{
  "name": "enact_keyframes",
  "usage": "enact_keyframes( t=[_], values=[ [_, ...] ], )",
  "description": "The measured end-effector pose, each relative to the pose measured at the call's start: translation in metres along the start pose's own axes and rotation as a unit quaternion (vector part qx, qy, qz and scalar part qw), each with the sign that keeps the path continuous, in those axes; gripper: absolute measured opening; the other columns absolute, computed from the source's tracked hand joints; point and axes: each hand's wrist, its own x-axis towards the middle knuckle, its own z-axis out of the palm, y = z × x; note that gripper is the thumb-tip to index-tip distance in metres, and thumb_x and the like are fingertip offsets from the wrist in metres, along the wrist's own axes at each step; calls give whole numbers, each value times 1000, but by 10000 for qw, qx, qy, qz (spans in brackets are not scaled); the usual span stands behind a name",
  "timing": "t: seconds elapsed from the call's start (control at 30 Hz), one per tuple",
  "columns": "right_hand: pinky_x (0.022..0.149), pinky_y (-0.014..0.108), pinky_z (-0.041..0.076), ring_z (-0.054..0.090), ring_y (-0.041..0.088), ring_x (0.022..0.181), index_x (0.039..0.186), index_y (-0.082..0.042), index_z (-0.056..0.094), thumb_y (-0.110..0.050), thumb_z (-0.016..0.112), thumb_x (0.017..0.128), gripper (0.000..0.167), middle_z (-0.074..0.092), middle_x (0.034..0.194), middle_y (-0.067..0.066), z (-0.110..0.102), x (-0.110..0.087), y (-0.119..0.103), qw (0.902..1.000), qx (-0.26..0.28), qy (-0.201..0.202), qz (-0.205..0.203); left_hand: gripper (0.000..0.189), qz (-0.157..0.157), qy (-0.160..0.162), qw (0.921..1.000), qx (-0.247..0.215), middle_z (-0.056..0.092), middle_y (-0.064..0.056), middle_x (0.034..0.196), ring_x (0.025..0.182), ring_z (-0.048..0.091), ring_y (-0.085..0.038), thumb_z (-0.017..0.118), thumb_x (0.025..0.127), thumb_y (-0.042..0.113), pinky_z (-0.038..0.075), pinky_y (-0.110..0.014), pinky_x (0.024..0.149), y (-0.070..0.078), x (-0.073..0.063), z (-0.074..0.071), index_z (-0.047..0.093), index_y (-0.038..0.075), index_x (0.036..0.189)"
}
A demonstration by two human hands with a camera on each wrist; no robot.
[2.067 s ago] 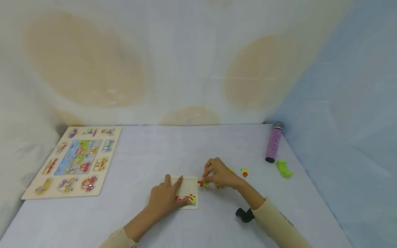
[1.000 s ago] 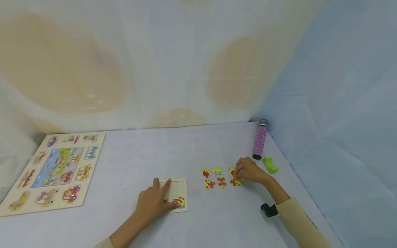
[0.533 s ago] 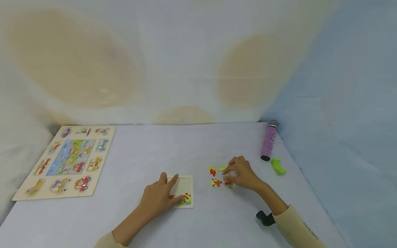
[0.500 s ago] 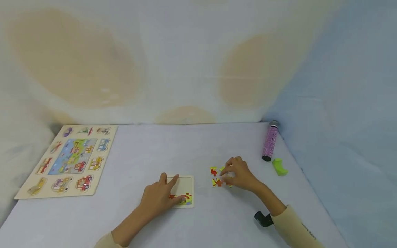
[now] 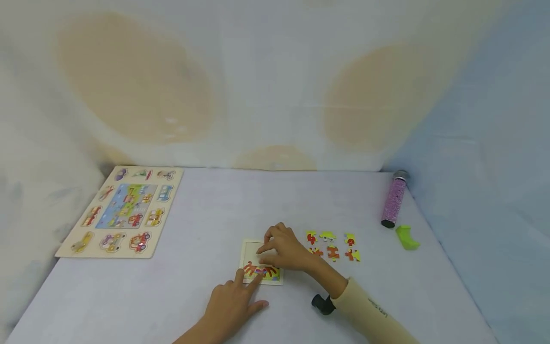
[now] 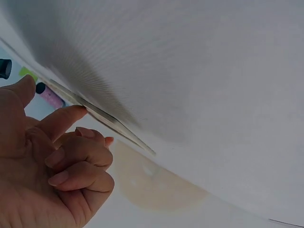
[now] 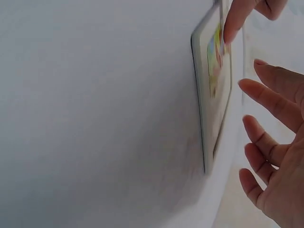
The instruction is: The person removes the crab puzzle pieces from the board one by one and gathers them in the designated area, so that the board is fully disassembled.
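A small wooden puzzle board (image 5: 242, 258) lies flat on the white table, with red and yellow puzzle pieces (image 5: 271, 273) along its near side. My left hand (image 5: 229, 306) touches those pieces with an outstretched index finger; the left wrist view shows its other fingers (image 6: 83, 175) bent, holding nothing. Over the board's right part hovers my right hand (image 5: 285, 248), thumb and index finger apart. In the right wrist view its spread fingers (image 7: 273, 102) hold nothing beside the board (image 7: 202, 95). Several loose puzzle pieces (image 5: 333, 253) lie in two rows to the right.
A large vehicle puzzle board (image 5: 148, 248) lies at the far left. At the right stand out a purple glittery microphone (image 5: 394, 201) and a green curved object (image 5: 406, 238). A black object (image 5: 323, 305) shows beside the right sleeve. A cloth wall rises behind the table.
My right hand has moved left from the loose pieces to above the board. My left hand has shifted from the board's left side to its near edge, index finger on the pieces.
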Motion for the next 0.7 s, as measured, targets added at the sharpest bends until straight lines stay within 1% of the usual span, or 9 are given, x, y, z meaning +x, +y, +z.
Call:
enact_keyframes(
  t=[0.1,0.2,0.37,0.57,0.6,0.7],
  values=[
    [90,38,34,39,15,103,107,-18,80,-31,76,87,23,55,102,-4,7,7,-7,9997,-69,-217,-64,61,29,-4,10000,20,51,-8,100,52,42,-13,59,86,66,31,-27,45,-1,-2,1,63,30,135],
    [89,35,33,38,14,101,105,-19,80,-32,75,88,22,53,100,-5,12,13,-11,9993,-92,-328,-134,60,62,9,10000,9,50,-7,99,51,39,-12,59,87,64,29,-26,44,-2,-3,1,62,30,136],
    [91,35,34,38,13,102,92,-20,80,-33,75,89,15,53,99,-5,18,20,-13,9992,-125,-363,-151,60,168,69,9998,90,47,-5,93,49,32,-10,60,87,62,27,-24,43,-2,-3,1,60,30,138],
    [92,35,36,41,14,105,84,-22,75,-36,74,88,15,57,106,-3,20,28,-18,9954,-674,-642,-205,58,239,225,9992,222,48,-5,90,46,31,-10,62,87,61,26,-23,41,-4,-3,0,59,35,138],
    [91,34,36,41,13,104,82,-22,74,-36,75,88,15,57,106,-3,20,29,-18,9949,-688,-713,-188,58,242,204,9993,211,48,-4,90,46,31,-9,62,87,61,26,-23,41,-4,-3,0,59,35,138],
    [90,33,35,41,14,104,77,-22,68,-35,78,85,19,56,104,-3,17,33,-20,9949,-408,-923,-46,57,247,99,9995,181,47,-3,88,46,30,-9,61,88,61,26,-23,41,-4,-3,1,59,34,138]
  ],
)
